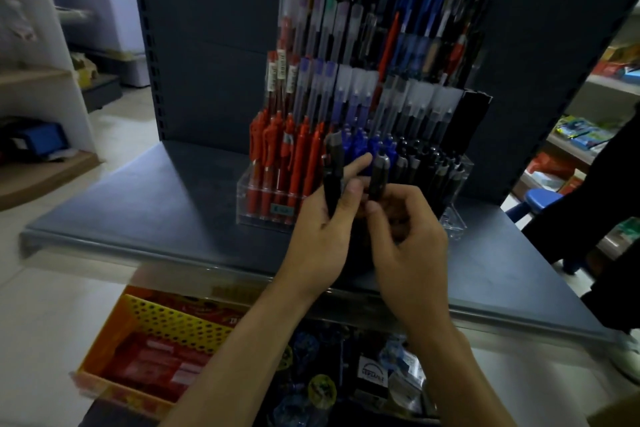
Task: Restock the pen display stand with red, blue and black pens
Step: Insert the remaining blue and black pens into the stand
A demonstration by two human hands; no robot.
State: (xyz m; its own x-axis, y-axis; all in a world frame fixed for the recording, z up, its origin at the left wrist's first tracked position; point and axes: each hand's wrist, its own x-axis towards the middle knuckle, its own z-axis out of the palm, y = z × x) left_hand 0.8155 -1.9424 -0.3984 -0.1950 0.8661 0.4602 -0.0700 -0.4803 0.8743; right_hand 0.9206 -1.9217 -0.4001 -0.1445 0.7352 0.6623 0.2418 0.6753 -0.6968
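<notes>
The left hand (322, 218) grips a black pen (333, 177) upright, its index finger stretched toward two o'clock. Whether it holds more than one I cannot tell. The right hand (405, 229), just beside it at three o'clock, pinches a second black pen (378, 177) between thumb and curled fingers, also upright. The two hands sit close together, thumbs nearly meeting.

Directly behind them at twelve o'clock stands the clear tiered pen display stand (249, 198). Its front row carries red pens (287, 156) at eleven o'clock, blue pens (360, 146) at twelve and black pens (433, 166) at one o'clock. Taller capped pens rise in the tiers behind. The stand rests on a dark grey shelf (156, 204).

Below the shelf at seven o'clock lies a yellow perforated basket (166, 322). At three o'clock are a blue stool (540, 199) and a person in dark clothing (588, 204).
</notes>
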